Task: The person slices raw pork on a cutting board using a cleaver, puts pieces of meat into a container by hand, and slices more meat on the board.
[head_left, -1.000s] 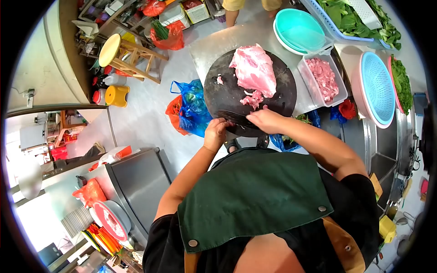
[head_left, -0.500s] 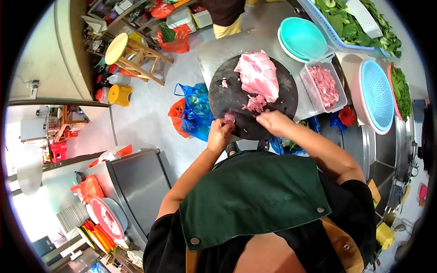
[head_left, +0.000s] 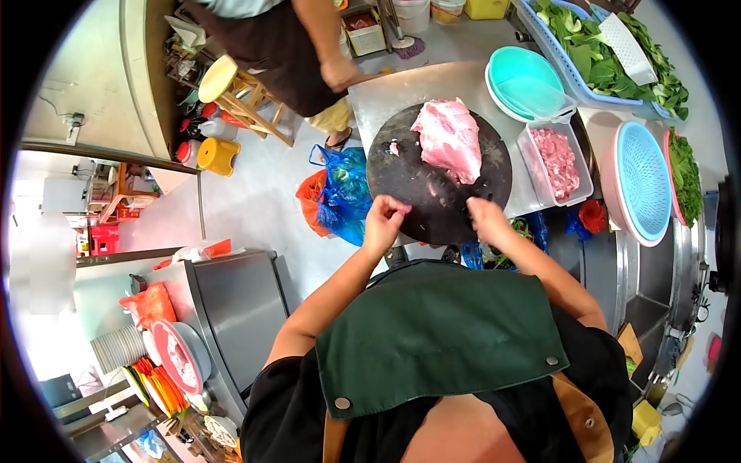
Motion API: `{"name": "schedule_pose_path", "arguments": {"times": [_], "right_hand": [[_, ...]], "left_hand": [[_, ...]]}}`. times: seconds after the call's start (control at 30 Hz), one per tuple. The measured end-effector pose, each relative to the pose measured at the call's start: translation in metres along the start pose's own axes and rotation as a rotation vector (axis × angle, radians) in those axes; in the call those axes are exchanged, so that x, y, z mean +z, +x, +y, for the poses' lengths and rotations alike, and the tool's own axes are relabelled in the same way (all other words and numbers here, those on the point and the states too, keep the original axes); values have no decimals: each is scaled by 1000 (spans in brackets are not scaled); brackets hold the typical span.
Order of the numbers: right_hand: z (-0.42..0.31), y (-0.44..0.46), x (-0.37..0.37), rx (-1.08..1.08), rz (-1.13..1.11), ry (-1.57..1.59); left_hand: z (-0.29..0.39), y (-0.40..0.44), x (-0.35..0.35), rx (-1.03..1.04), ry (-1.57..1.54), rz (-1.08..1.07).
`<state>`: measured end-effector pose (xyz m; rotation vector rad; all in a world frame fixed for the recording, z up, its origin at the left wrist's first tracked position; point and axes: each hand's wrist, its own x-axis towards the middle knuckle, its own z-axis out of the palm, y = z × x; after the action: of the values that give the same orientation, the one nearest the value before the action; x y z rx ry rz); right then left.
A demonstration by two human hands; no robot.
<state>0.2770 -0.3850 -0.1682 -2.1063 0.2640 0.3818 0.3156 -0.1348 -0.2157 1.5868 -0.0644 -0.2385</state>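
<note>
On the round dark chopping board (head_left: 397, 166) lies a big slab of raw pink meat (head_left: 450, 143). My right hand (head_left: 488, 221) is closed round the handle of a knife (head_left: 444, 189), whose dark blade lies over the board just below the slab and is hard to tell from it. Bits of cut meat show around the blade, partly hidden. At the board's lower left edge, my left hand (head_left: 384, 224) pinches a small pink piece of meat (head_left: 405, 209) in its fingertips. A tiny meat scrap (head_left: 394, 148) sits at the board's left.
To the right stand a clear tub of cut meat (head_left: 557, 166), teal basins (head_left: 525, 81), a blue colander (head_left: 642, 170) and a crate of greens (head_left: 594, 65). Another person (head_left: 278, 54) stands beyond the metal table's left corner (head_left: 378, 96). Blue bags (head_left: 343, 189) lie left of the board.
The other person has come closer at the upper left. My right hand has turned, and the dark blade now shows over the cut meat. Less meat shows at my left fingertips.
</note>
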Motion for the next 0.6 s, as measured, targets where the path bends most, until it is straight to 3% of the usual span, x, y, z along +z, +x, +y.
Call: {"name": "schedule_pose_path", "arguments": {"times": [0.03, 0.07, 0.1, 0.17, 0.23, 0.3, 0.37, 0.4, 0.43, 0.5, 0.53, 0.6], "right_hand": [[-17, -6, -19, 270, -84, 209], [-11, -5, -20, 181, -27, 184], [-6, -5, -22, 90, 31, 161], [-13, -9, -23, 88, 17, 156], [-12, -10, -21, 85, 5, 149], [-1, -9, -13, -132, 58, -15], [-19, -19, -17, -86, 7, 0], [-24, -23, -17, -81, -44, -40], [-28, -26, -17, -76, -96, -83], [-33, -28, -16, -54, -119, -106], [-33, -29, -15, -37, -154, -87], [-33, -28, -14, -7, -209, -74]], "left_hand": [[13, 5, 10, -35, -189, -45], [17, 11, 17, -69, -380, -98], [11, 18, 21, -69, -380, -104], [-1, 28, 25, -178, -120, -32], [-5, 32, 18, 87, 575, 105], [-4, 31, 8, 55, 616, 195], [-5, 32, -9, 60, 654, 252], [-5, 32, -12, 217, 755, 204], [0, 31, -9, 217, 755, 195], [23, 30, 3, 634, 876, -156], [27, 32, 9, 743, 920, -258], [10, 35, 7, 710, 966, -282]]}}
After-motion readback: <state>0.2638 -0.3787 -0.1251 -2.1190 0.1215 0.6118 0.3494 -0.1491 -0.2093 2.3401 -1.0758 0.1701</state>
